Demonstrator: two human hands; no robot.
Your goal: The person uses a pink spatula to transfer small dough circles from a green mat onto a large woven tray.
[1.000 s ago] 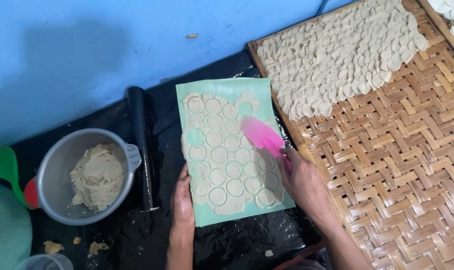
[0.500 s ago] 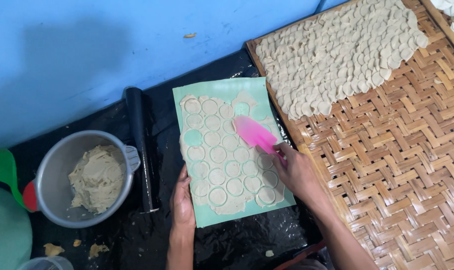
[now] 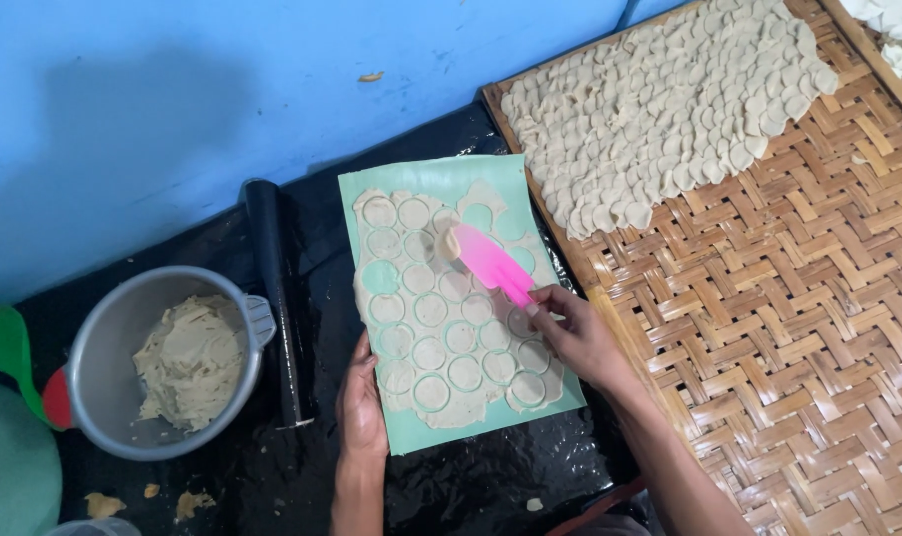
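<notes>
Dough-lifting step under way, by the look of it. Right hand [image 3: 577, 335] closed around handle of pink spatula [image 3: 492, 262], blade angled up and left across rolled dough sheet [image 3: 451, 328], one cut disc [image 3: 447, 244] riding on blade tip near upper middle of sheet. Left hand [image 3: 361, 402] flat, fingers together, pressing lower left edge of green mat [image 3: 490, 179], holding nothing. Sheet scored all over with round cutouts; several holes already bare in upper rows, showing green beneath. Mat lying on black plastic sheeting [image 3: 490, 476] against blue wall [image 3: 173, 99]. Black rolling pin [image 3: 275, 298] just left of mat, grey bowl of leftover dough [image 3: 168, 359] further left. Woven bamboo tray [image 3: 788, 328] to right, heap of finished dough rounds [image 3: 669, 109] spread over its far half.

Next move, as judged: carry loaded blade right across mat edge, tip disc among rounds on tray; calls for level blade so soft disc does not slide or fold.

Against frame one second back: spatula then near right edge of mat, blade over upper right rows; now shifted left toward sheet's middle, disc picked up. Left hand unchanged in place.
</notes>
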